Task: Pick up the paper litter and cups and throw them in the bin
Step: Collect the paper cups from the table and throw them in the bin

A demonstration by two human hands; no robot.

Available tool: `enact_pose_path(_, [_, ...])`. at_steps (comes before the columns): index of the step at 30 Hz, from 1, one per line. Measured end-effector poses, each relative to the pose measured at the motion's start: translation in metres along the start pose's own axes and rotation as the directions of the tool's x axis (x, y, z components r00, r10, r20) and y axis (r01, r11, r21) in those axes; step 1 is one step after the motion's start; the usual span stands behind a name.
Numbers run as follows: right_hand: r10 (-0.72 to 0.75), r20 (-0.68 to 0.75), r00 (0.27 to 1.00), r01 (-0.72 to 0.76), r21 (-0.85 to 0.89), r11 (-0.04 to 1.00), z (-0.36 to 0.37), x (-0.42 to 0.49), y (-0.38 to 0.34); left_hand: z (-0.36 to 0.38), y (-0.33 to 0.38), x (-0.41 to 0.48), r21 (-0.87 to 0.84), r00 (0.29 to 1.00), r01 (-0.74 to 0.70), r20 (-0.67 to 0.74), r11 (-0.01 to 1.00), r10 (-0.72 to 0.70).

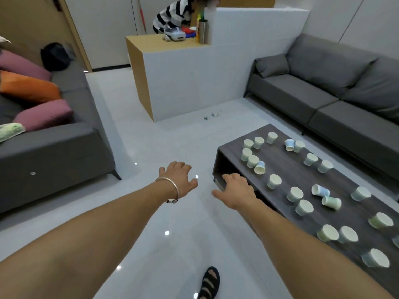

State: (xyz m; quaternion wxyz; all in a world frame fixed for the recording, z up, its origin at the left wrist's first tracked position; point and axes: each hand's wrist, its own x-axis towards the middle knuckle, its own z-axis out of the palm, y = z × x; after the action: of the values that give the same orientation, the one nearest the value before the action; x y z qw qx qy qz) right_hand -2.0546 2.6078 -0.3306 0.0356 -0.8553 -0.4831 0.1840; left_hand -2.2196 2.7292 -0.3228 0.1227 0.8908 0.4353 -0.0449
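While both arms stretch forward, the left grip point(179, 180) is released, fingers spread and holding nothing, above the pale floor point(151, 147); a bracelet point(170, 186) circles its wrist. The right grip point(236, 190) is released too, fingers fanned and empty, in front of the left end of the table point(287, 169) and apart from the nearest cup. The paper cups point(274, 181) are scattered over the dark table top from its far left corner to its near right edge. Most stand upside down, singly or in small clusters. Two tipped cups point(320, 190) near the middle lie on their sides, touching each other. Small scraps of litter point(210, 116) lie on the floor at the foot of a white cabinet point(194, 83), well beyond the table's far left corner. A grey sofa point(323, 93) runs along the table's far long edge. Another sofa point(54, 147) with cushions point(43, 113) stands across the floor to the left. A sandalled foot point(209, 281) shows at the bottom.
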Motion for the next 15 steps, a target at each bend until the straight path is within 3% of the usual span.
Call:
enact_pose_path(8, [-0.117, 0.041, 0.992, 0.117, -0.001, 0.993, -0.058, 0.165, -0.037, -0.055, -0.052, 0.147, -0.028, 0.992, 0.123, -0.031, 0.992, -0.124])
enact_pose_path(15, [-0.114, 0.070, 0.991, 0.116, -0.027, 0.993, -0.077, 0.316, -0.079, -0.065, -0.118, 0.285, -0.031, 0.988, 0.146, 0.045, 0.989, -0.145])
